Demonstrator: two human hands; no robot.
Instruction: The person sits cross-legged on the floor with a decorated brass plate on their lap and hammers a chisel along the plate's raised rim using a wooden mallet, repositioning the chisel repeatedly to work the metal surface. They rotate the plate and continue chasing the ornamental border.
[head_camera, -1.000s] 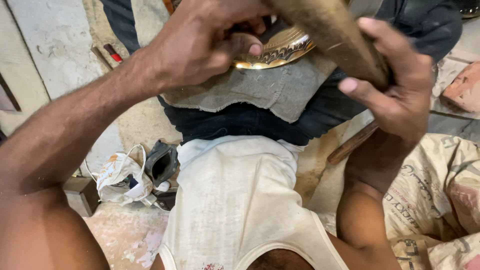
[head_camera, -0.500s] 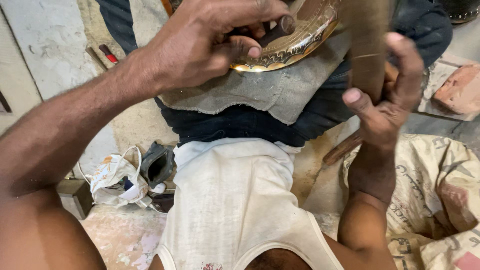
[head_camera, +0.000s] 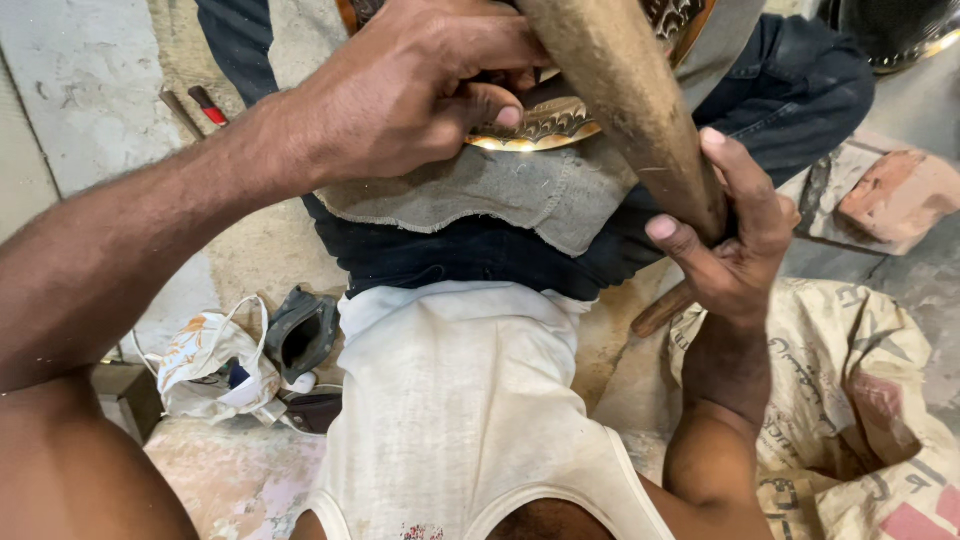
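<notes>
My left hand (head_camera: 415, 90) is closed over the rim of an ornate golden metal plate (head_camera: 545, 125) that rests on a grey cloth (head_camera: 480, 195) across my lap. What the fingers pinch against the plate is hidden. My right hand (head_camera: 735, 245) grips the handle of a thick wooden mallet (head_camera: 625, 95), which slants up and to the left, its broad end over the plate. The plate's upper part runs out of view at the top edge.
A crumpled white plastic bag (head_camera: 210, 365) and a dark holder (head_camera: 300, 335) lie on the floor at left. Printed sacking (head_camera: 850, 400) covers the ground at right, with a brick (head_camera: 885, 190) beyond it. A red-handled tool (head_camera: 208, 104) lies at upper left.
The mallet swung from a tilt to upright, then tilted left again over the plate. My right hand shifted lower on its handle. My left hand stayed on the plate.
</notes>
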